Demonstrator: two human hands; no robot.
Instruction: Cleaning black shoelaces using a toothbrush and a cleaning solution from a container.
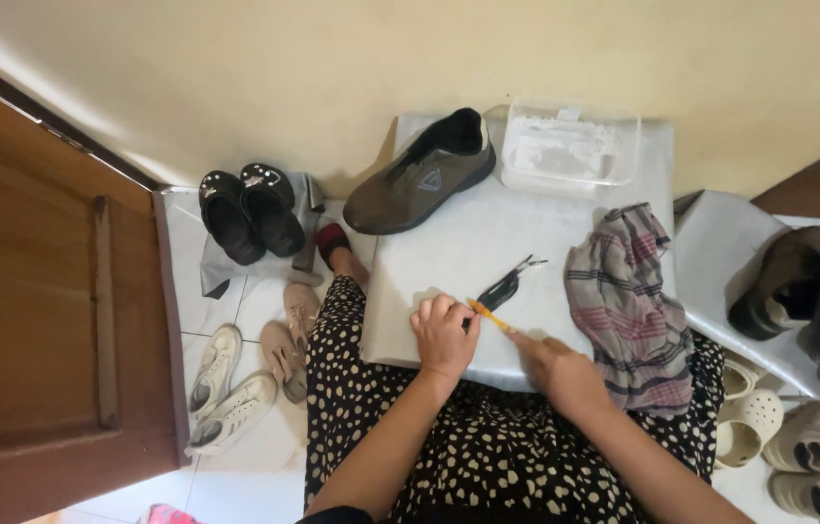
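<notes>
Head view shows us our left hand (444, 335) curled into a loose fist on the white cloth-covered board (458, 252), pinching one end of a thin orange stick (489, 315). Our right hand (560, 369) grips the other end, fingers closed. The stick's long axis runs diagonally — upper left to lower right — between both hands. A black folding tool (507, 283) lies just beyond, nearer the left hand; the grey slip-on shoe (419, 175) sits farther off.

Both bare forearms entering from 6 o'clock, converging toward centre, left hand (444, 335) curled into a loose fist, knuckles up, right hand (557, 367) just beside it at 4 o'clock, fingers pinched, pointing toward 10 o'clock
</notes>
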